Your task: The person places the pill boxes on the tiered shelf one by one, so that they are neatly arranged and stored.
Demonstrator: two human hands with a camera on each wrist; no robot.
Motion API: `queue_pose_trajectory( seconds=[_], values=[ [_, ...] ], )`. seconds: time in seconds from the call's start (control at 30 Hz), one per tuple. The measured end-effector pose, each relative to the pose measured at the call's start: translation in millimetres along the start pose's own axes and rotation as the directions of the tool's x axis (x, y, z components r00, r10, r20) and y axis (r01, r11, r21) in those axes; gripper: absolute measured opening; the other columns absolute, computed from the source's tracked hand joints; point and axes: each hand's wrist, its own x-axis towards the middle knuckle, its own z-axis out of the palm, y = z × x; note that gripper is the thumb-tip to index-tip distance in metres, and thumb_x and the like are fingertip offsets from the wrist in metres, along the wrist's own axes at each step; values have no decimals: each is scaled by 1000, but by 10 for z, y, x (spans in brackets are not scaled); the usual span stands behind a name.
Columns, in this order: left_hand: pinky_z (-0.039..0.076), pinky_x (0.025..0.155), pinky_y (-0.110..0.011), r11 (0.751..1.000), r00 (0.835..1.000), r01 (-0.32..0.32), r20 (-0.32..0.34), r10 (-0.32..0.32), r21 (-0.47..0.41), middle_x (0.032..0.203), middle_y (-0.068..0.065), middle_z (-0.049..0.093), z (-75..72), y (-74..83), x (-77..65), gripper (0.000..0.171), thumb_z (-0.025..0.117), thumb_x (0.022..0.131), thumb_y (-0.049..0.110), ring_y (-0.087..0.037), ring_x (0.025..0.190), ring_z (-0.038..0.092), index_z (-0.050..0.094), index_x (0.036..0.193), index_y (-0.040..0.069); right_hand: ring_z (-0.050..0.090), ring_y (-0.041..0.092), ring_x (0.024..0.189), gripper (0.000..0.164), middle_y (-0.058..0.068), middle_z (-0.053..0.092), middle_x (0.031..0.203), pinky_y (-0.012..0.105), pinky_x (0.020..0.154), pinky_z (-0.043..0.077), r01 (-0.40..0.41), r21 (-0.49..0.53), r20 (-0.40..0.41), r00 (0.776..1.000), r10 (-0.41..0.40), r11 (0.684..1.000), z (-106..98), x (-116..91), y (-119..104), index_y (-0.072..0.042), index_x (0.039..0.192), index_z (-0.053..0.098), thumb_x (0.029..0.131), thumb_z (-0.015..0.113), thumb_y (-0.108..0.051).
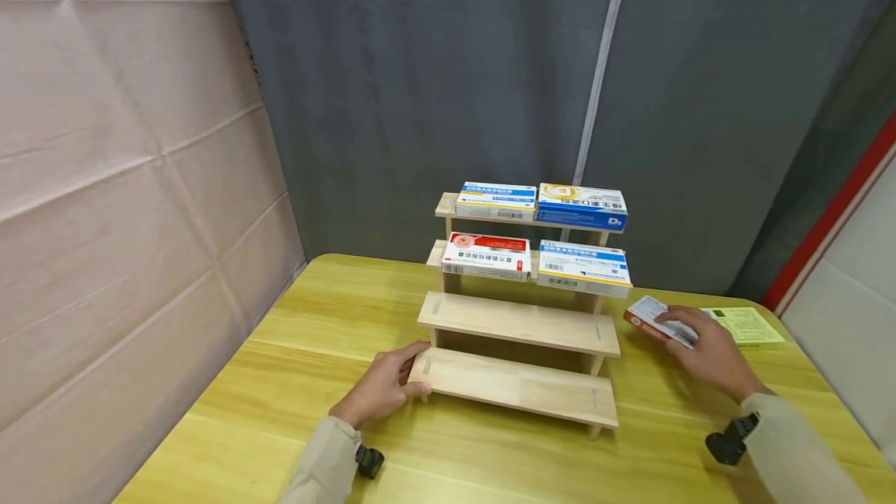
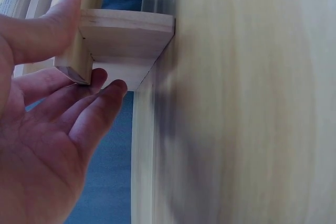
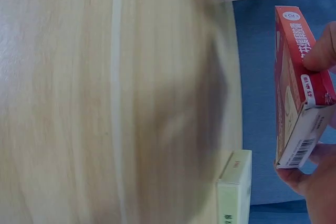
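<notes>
A tiered wooden display stand (image 1: pixel 518 323) rests on the table. My left hand (image 1: pixel 381 387) holds the left end of its lowest shelf (image 1: pixel 511 386), and in the left wrist view the thumb (image 2: pixel 55 27) lies on one side of the plank and the fingertips reach the other. Out to the right of the stand, my right hand (image 1: pixel 714 352) grips a red and white medicine box (image 1: pixel 647 311) by its edges. The right wrist view shows that box (image 3: pixel 291 85) raised above the tabletop, its barcode end toward the camera.
On the top shelf lie a blue and white medicine box (image 1: pixel 497 199) and a vitamin D box (image 1: pixel 581 207). One shelf lower are a red-topped box (image 1: pixel 486 255) and another blue-striped box (image 1: pixel 584 264). A yellow-green box (image 1: pixel 745 327) lies beyond my right hand. A grey curtain (image 1: pixel 420 99) hangs behind.
</notes>
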Motion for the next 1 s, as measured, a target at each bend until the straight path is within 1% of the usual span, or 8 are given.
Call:
queue_pose_trajectory(
  seconds=[0.17, 0.3, 0.5, 0.67, 0.83, 1.0],
  values=[
    [52, 110, -38, 1000, 1000, -4, -5, 4, -11, 153, -22, 47, -1, 6, -2, 69, 69, 95, 16, -35, 138, 52, 36, 155, 3, 48, 53, 118, 28, 31, 52, 138, 73, 91, 43, 12, 11, 25, 1000, -12, 1000, -96, -50, -70, -6, 117, 66, 89, 65, -4],
    [52, 110, -38, 1000, 1000, -1, -4, 1, -9, 154, -23, 45, -2, 0, -4, 69, 68, 96, 16, -35, 138, 52, 35, 155, 3, 48, 53, 120, 30, 30, 53, 138, 72, 91, 42, 33, 14, 28, 999, -33, 999, -146, -79, -140, -9, 116, 67, 87, 66, -2],
    [51, 110, -38, 1000, 1000, 5, -1, -5, -2, 156, -22, 43, -9, -5, -8, 71, 69, 95, 18, -35, 139, 51, 35, 155, 2, 49, 53, 121, 30, 28, 55, 138, 71, 90, 43, 65, 15, 9, 998, -65, 998, -201, -117, -228, -11, 115, 68, 87, 68, -1],
    [51, 111, -39, 1000, 1000, -2, -1, 2, 1, 156, -23, 42, -8, -4, -18, 71, 68, 95, 18, -36, 139, 51, 35, 155, 2, 49, 53, 122, 29, 28, 56, 136, 71, 90, 42, 90, 20, -9, 996, -90, 996, -254, -152, -282, -11, 113, 69, 86, 68, 0],
    [51, 111, -39, 1000, 1000, -4, -7, 4, 6, 155, -22, 44, -2, -14, -16, 69, 68, 96, 18, -35, 139, 51, 35, 155, 3, 51, 51, 119, 32, 27, 59, 134, 67, 87, 44, 110, 25, -33, 993, -109, 994, -337, -189, -352, -11, 112, 69, 83, 67, 4],
    [52, 110, -39, 1000, 1000, -7, -8, 7, 1, 154, -22, 47, 3, -20, -9, 69, 68, 96, 18, -34, 138, 52, 36, 155, 3, 53, 49, 117, 33, 27, 60, 133, 66, 86, 44, 112, 24, -22, 994, -111, 993, -418, -207, -415, -11, 113, 69, 83, 70, 4]
  ],
)
